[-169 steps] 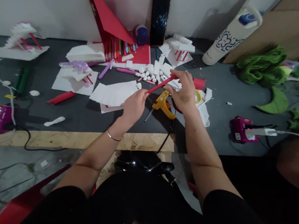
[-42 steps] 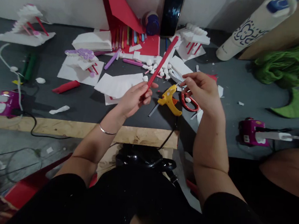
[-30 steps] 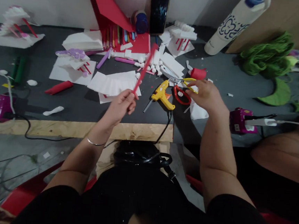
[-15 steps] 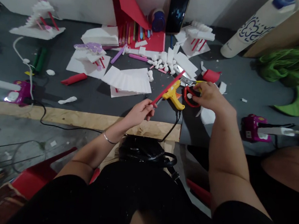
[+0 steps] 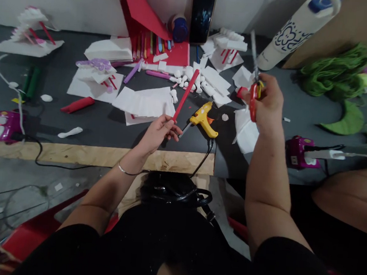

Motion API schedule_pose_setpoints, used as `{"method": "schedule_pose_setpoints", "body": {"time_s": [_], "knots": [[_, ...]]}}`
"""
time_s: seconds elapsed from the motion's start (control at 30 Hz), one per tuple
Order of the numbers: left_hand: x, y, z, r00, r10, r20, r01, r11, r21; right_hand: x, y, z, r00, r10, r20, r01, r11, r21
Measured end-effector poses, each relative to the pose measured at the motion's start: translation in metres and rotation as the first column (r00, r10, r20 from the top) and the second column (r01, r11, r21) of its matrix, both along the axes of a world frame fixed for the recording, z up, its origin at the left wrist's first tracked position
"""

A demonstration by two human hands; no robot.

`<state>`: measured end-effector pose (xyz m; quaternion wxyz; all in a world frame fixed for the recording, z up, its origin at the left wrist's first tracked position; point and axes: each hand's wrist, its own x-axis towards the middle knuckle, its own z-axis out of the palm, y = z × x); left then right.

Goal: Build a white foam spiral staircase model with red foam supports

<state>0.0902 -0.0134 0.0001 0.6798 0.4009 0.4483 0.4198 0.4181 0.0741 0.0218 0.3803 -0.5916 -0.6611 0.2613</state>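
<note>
Between its thumb and fingers, my left hand (image 5: 161, 132) pinches the lower end of a thin red stick (image 5: 186, 96), which slants up and to the right. My right hand (image 5: 268, 103) grips red-and-yellow-handled scissors (image 5: 255, 71) above the table, their blades pointing up. A yellow glue gun (image 5: 205, 119) lies between the hands, a grey glue stick poking from its rear near my left fingertips. Left of the red stick sits a folded white paper piece (image 5: 146, 102). White scraps (image 5: 246, 132) lie under and beside my right hand.
Paper models (image 5: 94, 78) stand on the dark table (image 5: 107, 126). A phone (image 5: 202, 13), a bottle (image 5: 295, 34) and a blue-lidded jar (image 5: 180, 28) are at the back. Green yarn (image 5: 333, 73) lies right. Purple power blocks (image 5: 302, 153) flank both sides; another person's arm (image 5: 352, 195) is at right.
My right hand has lifted the scissors off the table, blades now up. The red stick in my left hand stands steeper. The whole view has shifted, with table objects appearing further left.
</note>
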Motion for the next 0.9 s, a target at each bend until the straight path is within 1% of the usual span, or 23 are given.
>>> {"method": "schedule_pose_setpoints", "body": {"time_s": [0.07,0.1,0.13,0.17,0.23,0.33,0.43,0.53,0.6,0.67,0.73,0.8,0.83,0.9], "knots": [[0.001,0.004,-0.001,1.0,0.009,0.003,-0.009,1.0,0.016,-0.004,-0.002,0.003,0.968,-0.042,-0.248,0.047,0.999,0.015],[0.002,0.005,-0.001,1.0,0.019,-0.001,-0.019,1.0,0.024,-0.008,-0.004,0.004,0.941,-0.065,-0.331,0.084,0.996,0.042],[0.003,0.007,-0.001,0.999,0.032,-0.009,-0.032,0.999,0.028,-0.011,-0.008,0.005,0.924,-0.053,-0.377,0.084,0.994,0.064],[0.004,0.008,0.0,0.999,0.049,-0.016,-0.049,0.999,0.024,-0.015,-0.012,0.005,0.918,-0.043,-0.394,0.087,0.992,0.094],[0.008,0.011,0.001,0.996,0.084,-0.019,-0.084,0.996,-0.006,-0.023,-0.019,0.005,0.933,-0.034,-0.359,0.087,0.988,0.131],[0.013,0.014,0.004,0.994,0.108,0.003,-0.107,0.992,-0.067,-0.031,-0.022,0.003,0.966,0.004,-0.258,0.021,0.995,0.095],[0.016,0.016,0.008,0.992,0.107,0.066,-0.103,0.993,-0.056,-0.032,-0.014,0.001,0.965,0.026,-0.259,-0.015,0.999,0.046],[0.017,0.018,0.011,0.99,0.053,0.133,-0.052,0.999,-0.014,-0.029,-0.004,0.003,0.956,0.063,-0.286,-0.049,0.997,0.054],[0.02,0.023,0.012,0.988,0.033,0.148,-0.041,0.998,0.057,-0.03,-0.003,0.006,0.954,0.112,-0.279,-0.111,0.994,0.021],[0.025,0.032,0.013,0.989,0.05,0.139,-0.077,0.978,0.195,-0.037,-0.007,0.012,0.949,0.149,-0.28,-0.17,0.984,-0.052],[0.033,0.045,0.015,0.993,0.072,0.092,-0.1,0.928,0.359,-0.049,-0.016,0.018,0.941,0.168,-0.294,-0.21,0.97,-0.119],[0.045,0.058,0.016,0.998,0.061,-0.002,-0.052,0.873,0.485,-0.062,-0.025,0.023,0.935,0.174,-0.31,-0.228,0.962,-0.15],[0.051,0.064,0.016,0.999,0.036,-0.036,-0.012,0.86,0.51,-0.067,-0.029,0.024,0.931,0.177,-0.32,-0.238,0.958,-0.16],[0.064,0.071,0.016,0.997,-0.071,-0.036,0.08,0.873,0.481,-0.073,-0.032,0.026,0.919,0.184,-0.35,-0.26,0.948,-0.183]]}}
